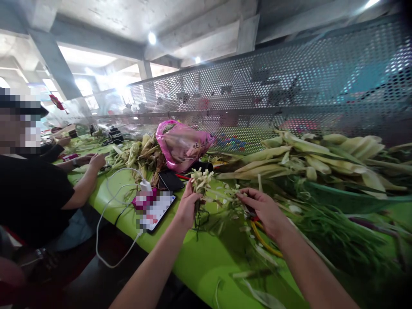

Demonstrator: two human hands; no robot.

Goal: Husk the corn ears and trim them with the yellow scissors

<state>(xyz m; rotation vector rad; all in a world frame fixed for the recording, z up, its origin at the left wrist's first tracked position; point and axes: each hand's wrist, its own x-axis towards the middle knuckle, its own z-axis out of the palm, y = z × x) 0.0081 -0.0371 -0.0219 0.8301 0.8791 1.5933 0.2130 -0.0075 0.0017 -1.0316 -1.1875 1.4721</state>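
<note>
My left hand (188,207) is closed round the stems of a small bunch of pale flower buds (201,179), held upright over the green table (193,262). My right hand (262,209) is just to the right of it, fingers curled in a pinch on a thin stem with small buds (230,194) that reaches toward the bunch. Yellow-and-red handles of a tool (262,238) show under my right hand; whether the hand grips them is hidden.
A phone (153,210) with a white charger cable (111,201) lies left of my hands. A pink plastic bag (182,143) and heaps of green husks (309,159) lie behind. A person in black (35,201) sits at the left. A perforated metal screen (273,86) backs the table.
</note>
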